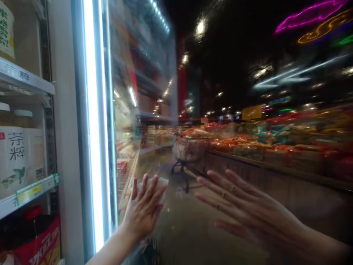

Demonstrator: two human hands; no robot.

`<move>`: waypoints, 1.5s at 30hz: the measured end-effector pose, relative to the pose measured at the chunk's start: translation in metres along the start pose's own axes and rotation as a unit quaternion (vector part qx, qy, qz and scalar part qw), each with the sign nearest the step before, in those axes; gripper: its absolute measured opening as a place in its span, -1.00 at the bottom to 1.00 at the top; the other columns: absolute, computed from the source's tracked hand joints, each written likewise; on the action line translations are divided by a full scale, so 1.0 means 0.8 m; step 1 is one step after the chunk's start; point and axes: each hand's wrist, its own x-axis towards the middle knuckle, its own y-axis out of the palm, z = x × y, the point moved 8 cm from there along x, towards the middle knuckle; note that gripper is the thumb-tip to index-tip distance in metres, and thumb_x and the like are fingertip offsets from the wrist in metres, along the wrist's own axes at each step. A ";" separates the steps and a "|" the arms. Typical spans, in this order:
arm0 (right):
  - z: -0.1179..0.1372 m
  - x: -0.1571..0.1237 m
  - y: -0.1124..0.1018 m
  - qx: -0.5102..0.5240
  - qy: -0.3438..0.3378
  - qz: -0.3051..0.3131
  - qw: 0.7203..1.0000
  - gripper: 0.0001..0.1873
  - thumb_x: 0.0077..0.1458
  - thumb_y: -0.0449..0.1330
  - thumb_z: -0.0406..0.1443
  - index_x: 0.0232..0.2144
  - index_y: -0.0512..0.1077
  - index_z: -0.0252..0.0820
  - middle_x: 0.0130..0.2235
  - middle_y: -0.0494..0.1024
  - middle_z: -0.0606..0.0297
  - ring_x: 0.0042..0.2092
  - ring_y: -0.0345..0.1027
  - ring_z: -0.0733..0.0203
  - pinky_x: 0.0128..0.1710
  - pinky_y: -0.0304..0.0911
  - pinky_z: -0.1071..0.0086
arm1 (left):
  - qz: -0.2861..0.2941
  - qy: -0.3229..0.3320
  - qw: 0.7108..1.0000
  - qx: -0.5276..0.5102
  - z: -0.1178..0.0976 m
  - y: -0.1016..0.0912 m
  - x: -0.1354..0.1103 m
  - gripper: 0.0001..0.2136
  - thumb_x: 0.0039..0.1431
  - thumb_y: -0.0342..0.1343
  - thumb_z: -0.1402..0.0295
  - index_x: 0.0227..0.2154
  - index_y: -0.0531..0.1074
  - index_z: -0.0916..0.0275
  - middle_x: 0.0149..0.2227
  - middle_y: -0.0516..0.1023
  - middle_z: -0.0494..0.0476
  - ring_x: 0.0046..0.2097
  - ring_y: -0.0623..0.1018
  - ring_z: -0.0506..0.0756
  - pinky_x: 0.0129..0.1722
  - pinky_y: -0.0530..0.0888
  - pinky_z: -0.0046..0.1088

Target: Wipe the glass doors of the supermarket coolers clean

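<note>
My left hand (146, 202) is stretched flat, back of the hand toward me, and appears to rest against the clear glass door (143, 92) of a display fridge. Under its fingers it holds a thin white cloth or tissue (164, 182), whose edge shows past the fingertips. The palm side is hidden. My right hand (231, 198) is held out in the air to the right, apart from the door. Its fingers are spread and smeared by motion, and I see nothing in them.
Left of the bright light strip (95, 121), fridge shelves hold white-labelled bottles (16, 154) and a red pack (41, 243). A shopping cart (190, 151) stands on the floor (176, 228) ahead. Blurred produce displays (275, 143) line the right side.
</note>
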 end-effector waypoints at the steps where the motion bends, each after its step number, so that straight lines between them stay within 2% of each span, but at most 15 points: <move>1: -0.019 0.000 -0.007 -0.008 0.030 -0.002 1.000 -0.31 0.38 0.01 0.02 0.46 0.10 0.04 0.48 0.15 0.36 0.51 -0.06 0.01 0.39 0.22 -0.07 | 0.003 0.004 1.000 0.005 0.009 -0.002 0.011 -0.30 0.39 -0.02 0.39 0.49 -0.17 0.03 0.54 -0.16 -0.03 0.55 -0.20 0.15 0.54 -0.28 -0.10; 4: -0.070 -0.002 -0.028 -0.030 0.118 -0.010 0.993 -0.29 0.37 0.08 -0.05 0.47 0.06 0.00 0.50 0.10 0.25 0.50 -0.06 -0.12 0.44 0.03 -0.23 | -0.045 -0.115 0.992 0.013 0.062 -0.022 0.052 -0.32 0.43 -0.12 0.41 0.49 -0.24 -0.06 0.54 -0.23 -0.01 0.54 -0.32 0.14 0.52 -0.31 0.02; 6: -0.073 -0.006 -0.033 -0.011 0.092 -0.009 0.996 -0.33 0.36 0.10 -0.04 0.44 0.15 0.01 0.48 0.15 0.28 0.50 -0.04 -0.07 0.49 -0.07 -0.16 | -0.057 -0.145 0.988 0.009 0.071 -0.028 0.079 -0.33 0.44 -0.15 0.39 0.49 -0.29 -0.08 0.55 -0.28 0.01 0.53 -0.37 0.17 0.51 -0.31 0.10; 9: -0.066 -0.019 -0.036 0.036 0.029 -0.008 0.999 -0.36 0.34 0.09 0.08 0.37 0.28 0.06 0.45 0.22 0.38 0.49 0.00 0.06 0.54 -0.17 0.03 | 0.022 -0.005 1.000 0.001 0.022 -0.014 0.124 -0.29 0.42 -0.07 0.37 0.49 -0.29 -0.10 0.54 -0.18 -0.01 0.54 -0.28 0.16 0.53 -0.28 0.04; 11: -0.086 -0.026 -0.044 0.026 0.070 -0.015 0.997 -0.36 0.34 0.10 0.08 0.37 0.27 0.06 0.47 0.18 0.36 0.50 -0.03 0.04 0.53 -0.15 -0.02 | 0.037 0.046 0.998 0.003 -0.008 -0.011 0.152 -0.30 0.42 -0.07 0.37 0.48 -0.27 -0.12 0.53 -0.13 -0.04 0.54 -0.25 0.16 0.53 -0.28 0.03; 15: -0.117 -0.054 -0.064 -0.020 0.144 -0.021 0.989 -0.33 0.34 0.18 -0.03 0.40 0.21 0.00 0.51 0.06 0.23 0.53 -0.19 -0.10 0.50 -0.16 -0.20 | -0.038 -0.053 0.998 0.009 -0.036 -0.019 0.196 -0.37 0.45 -0.15 0.35 0.49 -0.21 -0.05 0.55 -0.18 -0.01 0.54 -0.33 0.20 0.52 -0.26 0.11; 20: -0.101 -0.108 -0.069 -0.003 0.045 0.016 0.999 -0.32 0.35 0.13 0.01 0.42 0.17 0.03 0.48 0.17 0.32 0.53 -0.18 0.06 0.55 -0.35 -0.02 | 0.042 0.182 0.982 -0.012 -0.146 0.007 0.191 -0.35 0.42 -0.02 0.29 0.48 -0.12 -0.03 0.53 -0.08 -0.07 0.55 -0.20 0.16 0.53 -0.31 -0.03; 24: -0.157 -0.147 -0.096 -0.041 0.202 -0.019 0.978 -0.27 0.35 0.19 -0.09 0.46 0.06 0.10 0.48 0.16 0.30 0.51 -0.07 -0.05 0.49 -0.08 -0.18 | -0.004 0.052 0.999 0.001 -0.149 0.002 0.226 -0.37 0.44 -0.08 0.35 0.49 -0.13 -0.04 0.55 -0.20 -0.07 0.55 -0.33 0.17 0.52 -0.30 0.04; 26: -0.150 -0.171 -0.097 -0.036 0.188 -0.008 0.981 -0.28 0.35 0.18 -0.10 0.46 0.08 0.07 0.49 0.14 0.30 0.52 -0.13 -0.04 0.51 -0.19 -0.17 | -0.011 0.059 0.998 -0.002 -0.178 0.008 0.230 -0.36 0.43 -0.07 0.32 0.49 -0.12 0.02 0.55 -0.24 -0.02 0.55 -0.33 0.20 0.52 -0.31 0.05; 29: -0.110 -0.215 -0.090 -0.017 0.077 0.050 0.996 -0.33 0.37 0.12 -0.09 0.44 0.12 -0.02 0.51 0.06 0.33 0.55 -0.26 0.03 0.54 -0.45 -0.07 | 0.030 0.237 0.971 -0.013 -0.260 0.027 0.204 -0.36 0.41 0.00 0.19 0.47 -0.02 0.07 0.54 -0.14 -0.08 0.56 -0.23 0.17 0.53 -0.32 -0.04; 31: -0.113 -0.247 -0.098 -0.023 0.091 0.063 0.994 -0.30 0.36 0.15 -0.10 0.45 0.10 -0.02 0.53 -0.01 0.33 0.55 -0.28 0.02 0.54 -0.41 -0.08 | 0.042 0.307 0.951 -0.016 -0.291 0.031 0.195 -0.38 0.40 0.02 0.18 0.45 0.03 0.07 0.52 -0.05 -0.14 0.55 -0.17 0.12 0.54 -0.31 -0.08; 35: -0.149 -0.288 -0.131 -0.042 0.247 0.029 0.968 -0.17 0.30 0.25 -0.18 0.48 -0.01 0.02 0.54 -0.11 0.24 0.54 -0.31 -0.15 0.47 -0.14 -0.29 | -0.003 0.196 0.980 -0.036 -0.283 0.020 0.244 -0.36 0.41 0.00 0.27 0.48 -0.05 0.08 0.52 0.00 -0.02 0.55 -0.18 0.16 0.53 -0.28 0.02; 37: -0.140 -0.294 -0.128 -0.027 0.236 0.053 0.970 -0.18 0.32 0.21 -0.17 0.49 -0.03 -0.01 0.54 -0.11 0.30 0.55 -0.35 -0.11 0.48 -0.18 -0.26 | -0.018 0.160 0.986 -0.048 -0.288 0.022 0.251 -0.35 0.42 0.01 0.27 0.48 -0.07 0.11 0.53 -0.04 0.05 0.56 -0.20 0.20 0.52 -0.29 0.07; 42: -0.135 -0.307 -0.129 -0.022 0.261 0.038 0.964 -0.17 0.34 0.18 -0.12 0.50 -0.09 -0.05 0.54 -0.12 0.25 0.55 -0.38 -0.05 0.48 -0.18 -0.22 | 0.027 0.351 0.935 -0.038 -0.353 0.046 0.173 -0.39 0.42 -0.03 0.22 0.46 0.02 0.11 0.52 -0.07 -0.12 0.55 -0.14 0.09 0.55 -0.29 -0.09; 45: -0.135 -0.315 -0.132 -0.032 0.315 0.011 0.949 -0.14 0.32 0.21 -0.16 0.50 -0.08 -0.10 0.55 -0.18 0.19 0.55 -0.42 -0.13 0.47 -0.15 -0.27 | 0.014 0.276 0.961 -0.028 -0.335 0.040 0.175 -0.37 0.40 -0.03 0.29 0.47 -0.03 0.12 0.51 -0.02 -0.07 0.55 -0.14 0.12 0.54 -0.29 -0.02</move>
